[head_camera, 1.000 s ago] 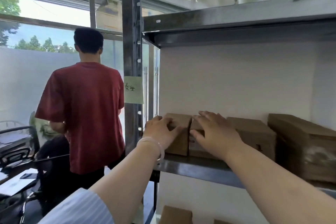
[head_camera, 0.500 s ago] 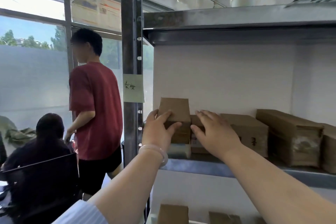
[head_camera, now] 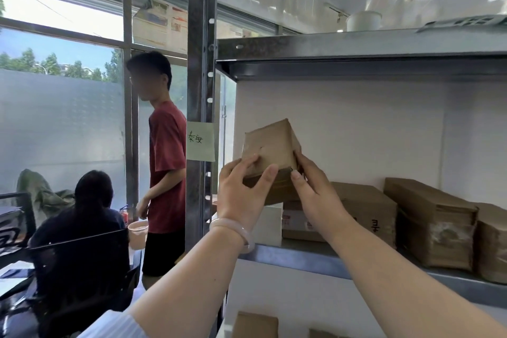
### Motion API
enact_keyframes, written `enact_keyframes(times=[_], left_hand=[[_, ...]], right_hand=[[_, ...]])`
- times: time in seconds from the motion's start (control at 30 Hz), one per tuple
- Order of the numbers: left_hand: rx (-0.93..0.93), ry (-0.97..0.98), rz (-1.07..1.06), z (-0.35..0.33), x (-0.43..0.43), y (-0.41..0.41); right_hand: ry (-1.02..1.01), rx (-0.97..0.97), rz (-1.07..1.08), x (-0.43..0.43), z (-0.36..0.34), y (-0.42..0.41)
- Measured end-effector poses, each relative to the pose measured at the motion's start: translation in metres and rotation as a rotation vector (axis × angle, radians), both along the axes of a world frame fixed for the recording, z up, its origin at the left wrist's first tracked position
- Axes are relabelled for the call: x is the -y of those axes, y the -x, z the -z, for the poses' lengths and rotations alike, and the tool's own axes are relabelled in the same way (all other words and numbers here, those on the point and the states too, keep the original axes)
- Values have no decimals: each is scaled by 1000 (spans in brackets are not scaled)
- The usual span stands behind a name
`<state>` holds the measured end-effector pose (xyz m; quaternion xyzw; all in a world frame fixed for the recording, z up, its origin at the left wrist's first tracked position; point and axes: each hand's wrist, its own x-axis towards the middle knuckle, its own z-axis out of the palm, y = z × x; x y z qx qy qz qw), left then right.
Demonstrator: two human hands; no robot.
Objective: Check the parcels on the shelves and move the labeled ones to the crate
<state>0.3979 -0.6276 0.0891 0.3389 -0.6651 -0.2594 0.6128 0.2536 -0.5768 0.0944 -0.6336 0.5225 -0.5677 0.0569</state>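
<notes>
Our two forearms reach up from the bottom of the view, the left with a pale bracelet (head_camera: 233, 230) at its wrist. Low between them, another brown box (head_camera: 255, 324) lies on the shelf below.

Our left hand (head_camera: 241, 189) and right hand (head_camera: 315, 195) both grip one small brown parcel (head_camera: 270, 151). The left thumb and fingers pinch its near lower edge, and the right fingers curl round its right side. We hold the parcel in the air, tilted, above the left end of the metal shelf (head_camera: 301, 259), with a plain brown face turned toward us.

Under it on that shelf stands a white box (head_camera: 270, 223). Just beside that is a brown carton (head_camera: 362, 208) with a red-and-white label on its front, then a stack of cardboard packs (head_camera: 430, 225) farther right.

A green handwritten note (head_camera: 200, 141) sticks to the steel upright (head_camera: 201, 63). Beyond it a person in a red shirt (head_camera: 167, 167) stands beside a seated person (head_camera: 87, 217), before the frosted window (head_camera: 60, 123).
</notes>
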Motion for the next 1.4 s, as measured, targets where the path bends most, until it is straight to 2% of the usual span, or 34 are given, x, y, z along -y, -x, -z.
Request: enact_keyframes(times=[0.1, 0.23, 0.3, 0.4, 0.47, 0.57, 0.8, 0.97, 1.07, 1.13, 1.2, 1.27, 1.33, 1.4], left_hand=[[26, -88, -42, -10, -5, 4], [-57, -219, 136, -23, -14, 12], [-100, -229, 168, -24, -17, 13], [-192, -254, 232, -21, -21, 13], [-256, -285, 299, -19, -25, 14], [-261, -312, 370, -18, -32, 18], [-100, -102, 160, -20, -40, 19], [-23, -33, 163, -20, -37, 23], [-44, -69, 167, -15, -30, 24], [-100, -106, 251, -14, -33, 21], [-191, -167, 428, -12, -36, 19], [-218, -205, 566, -10, -38, 22], [-217, -210, 611, -9, -40, 29], [-179, -153, 629, -8, -43, 41]], right_hand=[[58, -55, 23, -9, -5, 6], [81, -219, 63, -20, -9, 8], [92, -227, 80, -23, -11, 9], [127, -109, 126, -25, -16, 16], [78, 27, 127, -27, -21, 20], [13, 143, -20, -31, -23, 19], [86, -4, 6, -39, -18, 15], [93, -115, 63, -50, -8, 10], [81, -196, 102, -55, -6, 8], [93, -207, 161, -58, -7, 11], [114, -165, 217, -61, -10, 16], [99, -40, 178, -67, -12, 20], [97, 101, 101, -75, -11, 23], [132, 164, 113, -86, -7, 28]])
